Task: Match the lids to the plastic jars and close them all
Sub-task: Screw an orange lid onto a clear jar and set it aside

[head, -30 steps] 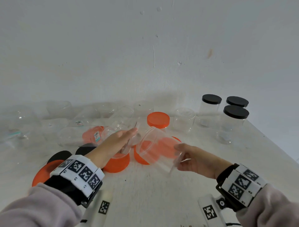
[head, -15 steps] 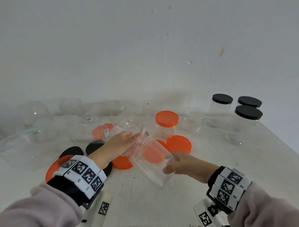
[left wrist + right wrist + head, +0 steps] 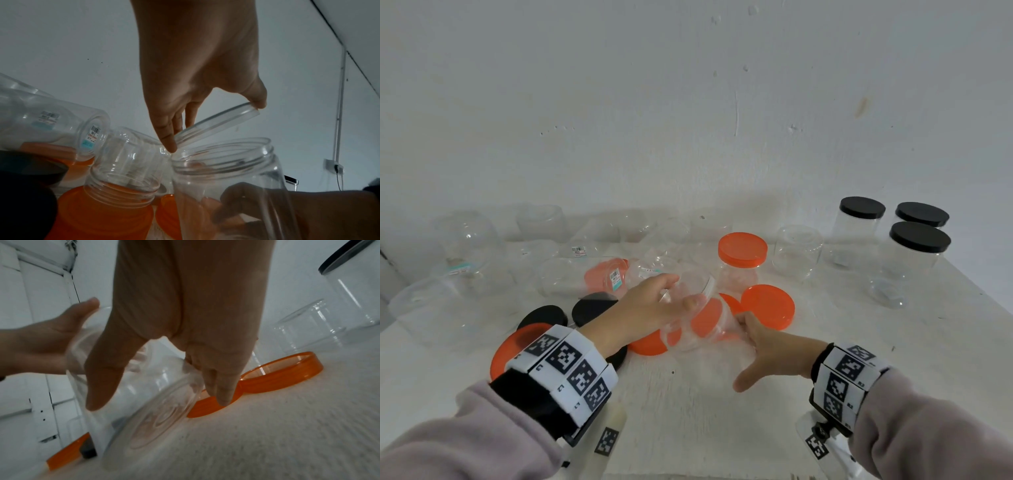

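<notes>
Right hand [image 3: 767, 346] grips tilted open jar [image 3: 698, 325] near base, low over desk [image 3: 825, 342], mouth angled toward left hand [image 3: 650, 305]. Left fingers pinch clear lid [image 3: 218, 123] just above mouth, probably test-fitting. Orange lids [image 3: 768, 306] lie beside.

The head camera looks forward and down from above the white table [image 3: 825, 359] toward the wall. The left wrist camera sits low and close, facing up along the left hand [image 3: 197, 65]. The right wrist camera looks down along the right hand [image 3: 185, 321]. All three share the clear jar [image 3: 698, 318] held over the table.
</notes>
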Demonstrator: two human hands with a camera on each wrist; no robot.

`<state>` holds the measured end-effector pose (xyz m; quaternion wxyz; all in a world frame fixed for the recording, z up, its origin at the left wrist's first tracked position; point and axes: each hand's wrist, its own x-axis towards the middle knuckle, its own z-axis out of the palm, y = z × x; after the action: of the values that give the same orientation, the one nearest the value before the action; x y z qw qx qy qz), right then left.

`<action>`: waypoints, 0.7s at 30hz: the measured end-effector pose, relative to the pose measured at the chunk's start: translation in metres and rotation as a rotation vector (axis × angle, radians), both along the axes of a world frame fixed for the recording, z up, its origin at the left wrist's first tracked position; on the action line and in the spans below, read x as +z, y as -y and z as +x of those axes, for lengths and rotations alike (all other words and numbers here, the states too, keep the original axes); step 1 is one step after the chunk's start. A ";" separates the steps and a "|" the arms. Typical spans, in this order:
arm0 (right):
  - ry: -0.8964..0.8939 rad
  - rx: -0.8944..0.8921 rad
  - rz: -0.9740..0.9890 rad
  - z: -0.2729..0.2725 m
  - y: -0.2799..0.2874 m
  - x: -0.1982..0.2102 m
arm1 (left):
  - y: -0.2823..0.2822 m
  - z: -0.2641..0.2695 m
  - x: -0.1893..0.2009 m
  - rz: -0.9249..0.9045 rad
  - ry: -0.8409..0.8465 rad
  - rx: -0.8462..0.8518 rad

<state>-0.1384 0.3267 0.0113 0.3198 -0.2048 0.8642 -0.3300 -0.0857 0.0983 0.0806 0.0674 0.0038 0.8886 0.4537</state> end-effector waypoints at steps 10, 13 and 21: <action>-0.013 -0.010 -0.079 -0.002 -0.010 -0.007 | -0.015 -0.002 -0.010 -0.185 -0.118 -0.140; 0.002 -0.033 -0.200 -0.001 -0.007 -0.003 | -0.021 -0.006 -0.017 -0.251 -0.127 -0.164; -0.025 -0.034 -0.222 0.002 -0.007 -0.006 | -0.038 -0.008 -0.031 -0.274 -0.127 -0.202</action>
<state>-0.1369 0.3339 0.0051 0.2788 -0.2285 0.8297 -0.4263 -0.0934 0.1365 0.0501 0.0562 0.1124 0.9397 0.3181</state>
